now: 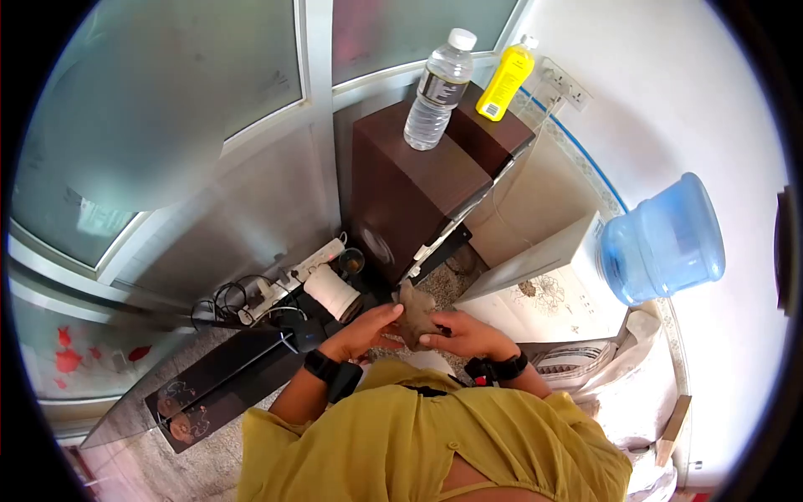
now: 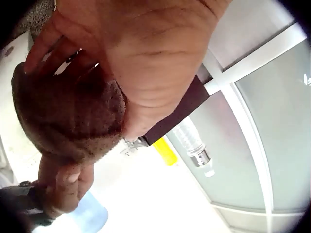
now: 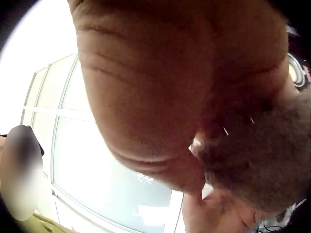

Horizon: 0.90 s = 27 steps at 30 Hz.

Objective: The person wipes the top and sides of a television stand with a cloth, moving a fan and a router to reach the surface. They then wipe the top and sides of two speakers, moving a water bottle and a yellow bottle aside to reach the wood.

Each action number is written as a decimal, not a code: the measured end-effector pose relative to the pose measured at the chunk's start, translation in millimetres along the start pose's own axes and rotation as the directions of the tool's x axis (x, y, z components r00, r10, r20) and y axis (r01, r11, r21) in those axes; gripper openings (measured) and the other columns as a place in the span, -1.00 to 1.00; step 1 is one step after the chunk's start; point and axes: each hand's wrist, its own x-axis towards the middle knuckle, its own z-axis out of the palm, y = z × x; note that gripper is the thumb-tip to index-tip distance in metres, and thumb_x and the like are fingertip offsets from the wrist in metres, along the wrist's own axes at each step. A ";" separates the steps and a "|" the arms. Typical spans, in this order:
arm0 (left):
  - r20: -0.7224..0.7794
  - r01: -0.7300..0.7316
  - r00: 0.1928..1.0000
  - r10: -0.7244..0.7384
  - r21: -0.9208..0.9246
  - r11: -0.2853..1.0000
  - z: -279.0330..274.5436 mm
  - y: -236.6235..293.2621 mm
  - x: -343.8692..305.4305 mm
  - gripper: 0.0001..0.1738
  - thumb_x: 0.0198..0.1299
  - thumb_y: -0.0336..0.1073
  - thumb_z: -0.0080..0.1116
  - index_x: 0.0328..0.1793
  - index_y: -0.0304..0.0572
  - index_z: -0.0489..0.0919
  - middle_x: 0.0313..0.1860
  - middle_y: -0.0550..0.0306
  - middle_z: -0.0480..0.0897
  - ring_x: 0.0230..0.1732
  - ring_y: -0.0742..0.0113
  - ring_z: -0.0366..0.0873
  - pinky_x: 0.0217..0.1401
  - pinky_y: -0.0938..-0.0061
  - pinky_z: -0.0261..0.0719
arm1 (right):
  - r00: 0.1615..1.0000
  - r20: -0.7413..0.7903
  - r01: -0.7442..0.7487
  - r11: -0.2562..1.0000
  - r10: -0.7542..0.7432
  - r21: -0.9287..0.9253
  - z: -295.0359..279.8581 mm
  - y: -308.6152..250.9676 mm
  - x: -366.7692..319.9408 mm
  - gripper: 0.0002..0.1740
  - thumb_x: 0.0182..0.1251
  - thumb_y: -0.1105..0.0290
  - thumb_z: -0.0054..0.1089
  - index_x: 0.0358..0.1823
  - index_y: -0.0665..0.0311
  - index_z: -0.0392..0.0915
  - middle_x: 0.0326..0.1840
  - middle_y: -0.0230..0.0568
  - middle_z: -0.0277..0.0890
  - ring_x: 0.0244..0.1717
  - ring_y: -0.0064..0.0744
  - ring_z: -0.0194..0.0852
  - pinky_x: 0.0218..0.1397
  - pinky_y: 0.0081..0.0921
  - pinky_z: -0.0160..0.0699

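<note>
A folded grey-brown cloth [image 1: 415, 311] is held up between both hands in front of the person's waist. My left hand [image 1: 366, 335] grips its left side; in the left wrist view the thumb lies at one edge of the cloth [image 2: 68, 114] and the fingers run behind it. My right hand [image 1: 470, 335] pinches the lower right part, its thumb laid on the fabric. Seen from the right wrist, the fuzzy cloth [image 3: 262, 155] sits against the palm, and the right fingertips are mostly hidden.
A white roll [image 1: 332, 290], a power strip [image 1: 318, 259] and tangled cables lie left of the hands. Ahead stand dark brown speaker boxes [image 1: 418, 171] bearing a water bottle [image 1: 439, 90] and a yellow bottle [image 1: 507, 81]. A blue water jug [image 1: 665, 243] tops a white dispenser [image 1: 544, 293] at right.
</note>
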 end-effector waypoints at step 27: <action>-0.719 -0.906 0.317 0.619 -0.038 0.421 52.1 -3.8 -46.1 -0.16 0.09 -0.28 0.19 0.50 -0.43 0.17 0.37 -0.13 0.41 0.37 -0.03 0.39 0.45 0.11 0.32 | 0.734 -0.650 0.464 0.843 -0.194 0.272 -241.6 -27.4 94.7 -0.52 0.39 0.43 0.20 0.30 0.37 0.39 0.10 0.01 0.58 0.01 -0.31 0.61 0.02 -0.46 0.62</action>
